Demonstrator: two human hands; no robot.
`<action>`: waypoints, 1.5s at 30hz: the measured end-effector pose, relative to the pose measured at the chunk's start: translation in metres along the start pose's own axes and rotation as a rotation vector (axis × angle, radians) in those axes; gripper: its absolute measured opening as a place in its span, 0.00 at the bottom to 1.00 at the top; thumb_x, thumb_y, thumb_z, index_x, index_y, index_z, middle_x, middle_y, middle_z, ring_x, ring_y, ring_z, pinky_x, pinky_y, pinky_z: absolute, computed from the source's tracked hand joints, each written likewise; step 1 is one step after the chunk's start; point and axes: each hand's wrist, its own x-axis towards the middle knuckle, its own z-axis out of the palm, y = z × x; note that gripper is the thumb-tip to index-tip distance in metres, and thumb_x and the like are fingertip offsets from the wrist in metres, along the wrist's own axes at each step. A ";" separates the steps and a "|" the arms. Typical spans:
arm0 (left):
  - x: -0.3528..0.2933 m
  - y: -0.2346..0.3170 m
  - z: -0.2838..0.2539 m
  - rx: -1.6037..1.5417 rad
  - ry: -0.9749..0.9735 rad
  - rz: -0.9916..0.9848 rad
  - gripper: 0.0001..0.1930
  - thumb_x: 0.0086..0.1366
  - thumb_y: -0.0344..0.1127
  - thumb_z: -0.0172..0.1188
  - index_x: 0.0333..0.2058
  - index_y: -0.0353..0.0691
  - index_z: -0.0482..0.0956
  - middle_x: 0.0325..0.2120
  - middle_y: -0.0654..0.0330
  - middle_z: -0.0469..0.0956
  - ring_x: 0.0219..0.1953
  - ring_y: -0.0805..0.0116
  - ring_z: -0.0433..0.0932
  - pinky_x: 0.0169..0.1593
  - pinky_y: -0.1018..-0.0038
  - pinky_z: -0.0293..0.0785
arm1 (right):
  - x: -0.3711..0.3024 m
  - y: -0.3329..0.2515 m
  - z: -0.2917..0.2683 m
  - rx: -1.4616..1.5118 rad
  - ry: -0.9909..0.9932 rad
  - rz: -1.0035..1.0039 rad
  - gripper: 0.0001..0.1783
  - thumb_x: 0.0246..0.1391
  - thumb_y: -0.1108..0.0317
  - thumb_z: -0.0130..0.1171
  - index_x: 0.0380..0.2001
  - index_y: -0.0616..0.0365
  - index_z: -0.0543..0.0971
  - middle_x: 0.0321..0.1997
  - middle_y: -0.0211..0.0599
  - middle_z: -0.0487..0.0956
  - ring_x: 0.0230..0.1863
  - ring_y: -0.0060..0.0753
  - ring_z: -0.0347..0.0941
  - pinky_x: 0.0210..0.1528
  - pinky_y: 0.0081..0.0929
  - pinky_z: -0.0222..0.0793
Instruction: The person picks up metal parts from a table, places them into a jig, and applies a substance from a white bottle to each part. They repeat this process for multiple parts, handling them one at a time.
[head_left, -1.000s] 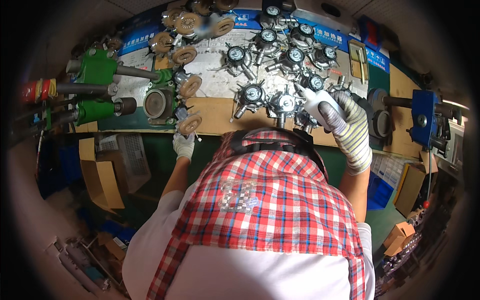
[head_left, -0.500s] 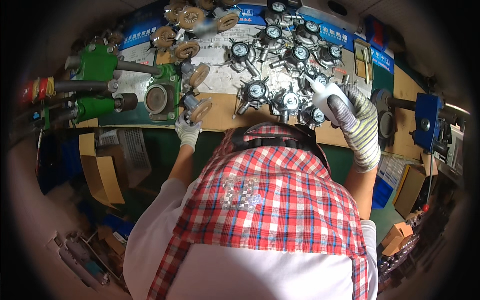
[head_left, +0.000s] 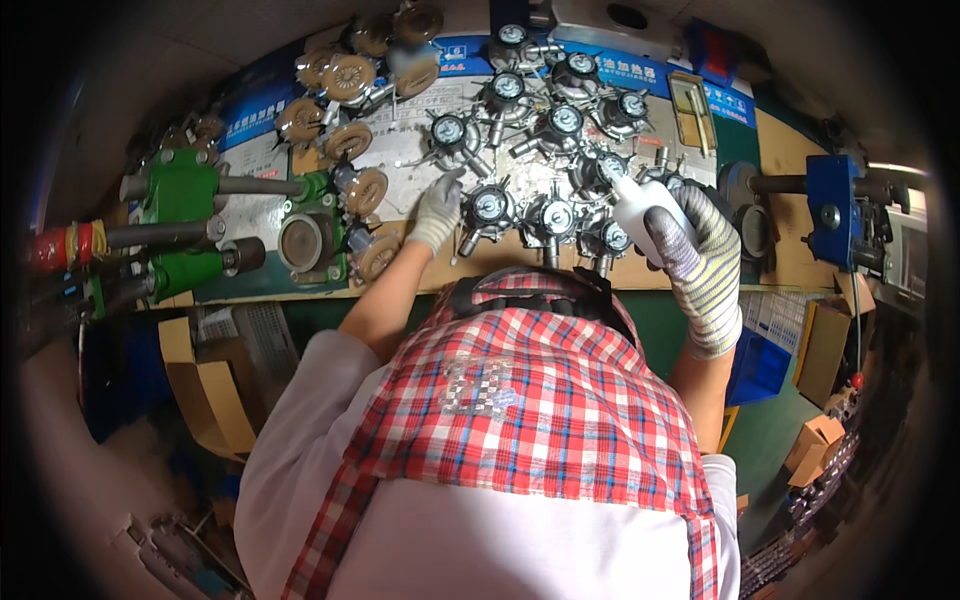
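Observation:
My right hand (head_left: pixel 697 265), in a striped knit glove, is wrapped round a white squeeze bottle (head_left: pixel 648 212). The bottle is tilted, its narrow nozzle pointing up and left at the black-and-silver centre of a metal pump housing (head_left: pixel 602 172). Whether the tip touches it I cannot tell. My gloved left hand (head_left: pixel 437 214) reaches over the bench with fingers stretched out and nothing seen in them. Nearest to it are a pump housing (head_left: pixel 490 206) on its right and another pump housing (head_left: pixel 448 130) beyond. Several more such housings stand grouped around the bottle.
Brown finned wheels on metal bodies (head_left: pixel 369 188) stand in a cluster at the left. A green clamp-like fixture (head_left: pixel 308 235) with steel bars occupies the bench's left side. To the right are a blue fixture (head_left: pixel 833 212) and a small tray (head_left: pixel 692 115). Cardboard boxes (head_left: pixel 208 390) sit below.
My left hand has left the brown wheel at the bench edge and moved right and forward toward the pump housings. The bottle has shifted slightly, its nozzle now over a housing. The whole view has shifted.

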 end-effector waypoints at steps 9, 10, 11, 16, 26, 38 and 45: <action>0.077 -0.069 -0.011 0.769 -0.159 -0.096 0.30 0.72 0.60 0.31 0.61 0.54 0.71 0.55 0.53 0.76 0.56 0.50 0.75 0.60 0.59 0.69 | -0.043 0.020 -0.019 -0.043 0.251 0.108 0.16 0.56 0.57 0.66 0.36 0.61 0.80 0.25 0.26 0.78 0.25 0.14 0.70 0.29 0.18 0.67; 0.078 -0.075 -0.012 0.757 -0.111 -0.191 0.30 0.72 0.59 0.31 0.61 0.50 0.71 0.56 0.52 0.76 0.57 0.51 0.74 0.60 0.60 0.69 | -0.047 0.019 -0.019 -0.063 0.263 0.090 0.16 0.56 0.57 0.66 0.36 0.61 0.80 0.25 0.26 0.78 0.26 0.14 0.70 0.29 0.18 0.67; 0.074 -0.081 -0.009 0.740 -0.071 -0.286 0.31 0.73 0.58 0.31 0.60 0.46 0.72 0.57 0.52 0.75 0.57 0.51 0.74 0.61 0.61 0.68 | -0.050 0.017 -0.018 -0.044 0.267 0.113 0.16 0.56 0.57 0.66 0.36 0.61 0.81 0.25 0.26 0.78 0.26 0.14 0.71 0.29 0.18 0.67; 0.055 -0.026 -0.023 0.875 0.095 -0.189 0.38 0.60 0.71 0.50 0.51 0.41 0.80 0.48 0.47 0.79 0.49 0.49 0.79 0.55 0.57 0.72 | -0.065 0.010 -0.016 0.016 0.320 0.153 0.18 0.55 0.55 0.67 0.37 0.61 0.81 0.27 0.27 0.79 0.27 0.15 0.71 0.30 0.18 0.68; 0.084 -0.012 -0.021 0.430 -0.020 -0.158 0.24 0.62 0.45 0.61 0.50 0.34 0.74 0.43 0.41 0.80 0.47 0.47 0.79 0.51 0.59 0.74 | -0.056 0.006 -0.017 0.066 0.186 0.048 0.16 0.57 0.58 0.66 0.39 0.61 0.81 0.26 0.28 0.80 0.27 0.15 0.72 0.30 0.17 0.68; -0.068 0.232 -0.184 0.273 -0.416 0.453 0.26 0.61 0.56 0.63 0.40 0.34 0.80 0.29 0.48 0.81 0.31 0.55 0.81 0.38 0.66 0.76 | -0.027 -0.010 -0.019 -0.034 -0.087 -0.105 0.20 0.53 0.55 0.67 0.37 0.62 0.81 0.24 0.35 0.81 0.27 0.20 0.77 0.32 0.22 0.72; -0.111 0.316 -0.168 0.651 -0.854 0.358 0.30 0.53 0.62 0.68 0.42 0.40 0.83 0.29 0.52 0.80 0.29 0.56 0.78 0.33 0.63 0.75 | -0.019 0.009 -0.014 -0.249 -0.321 -0.492 0.21 0.53 0.55 0.68 0.39 0.64 0.81 0.29 0.46 0.81 0.30 0.46 0.79 0.35 0.33 0.75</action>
